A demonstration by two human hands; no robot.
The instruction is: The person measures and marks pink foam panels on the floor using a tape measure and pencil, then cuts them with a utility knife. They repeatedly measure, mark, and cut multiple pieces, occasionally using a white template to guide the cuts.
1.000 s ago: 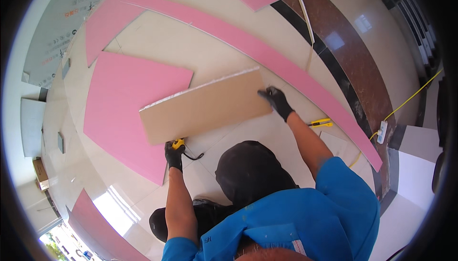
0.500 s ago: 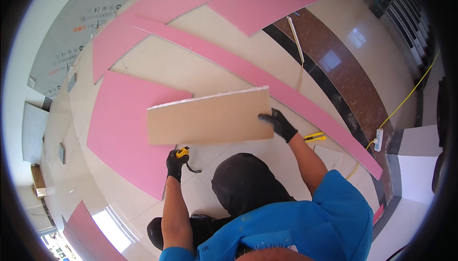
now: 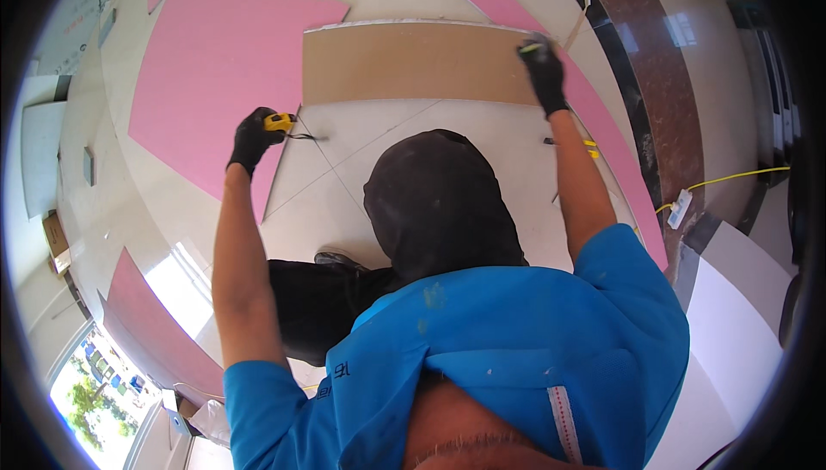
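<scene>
Across the tiled floor (image 3: pixel 344 186), a brown-faced board (image 3: pixel 422 66) with a rough white far edge is seen crosswise, its left end over the slanting edge of a large pink board (image 3: pixel 224 83) and its right end near a long pink strip (image 3: pixel 615 147). A yellow tape measure (image 3: pixel 280 122) is held in the grip of the left hand (image 3: pixel 252 139), gloved fingers closed around it, just beside the brown-faced board's near left corner; its dark strap is trailed to the right. The board's right end is overlapped by the blurred right hand (image 3: pixel 544 76), and whether that grip is closed on the edge cannot be told. Between the near edge and a dark-clad knee (image 3: pixel 443 195), open room is given by pale tile crossed by joint lines. That room is bounded on the right by the right forearm (image 3: pixel 582 182), beside which a yellow utility knife (image 3: pixel 591 148) is partly hidden near the strip's edge. Beyond the strip, a black border (image 3: pixel 638 122) is laid alongside a reddish-brown stone band (image 3: pixel 675 100), and a white power strip (image 3: pixel 680 208) is seen with a yellow cord (image 3: pixel 740 175).
</scene>
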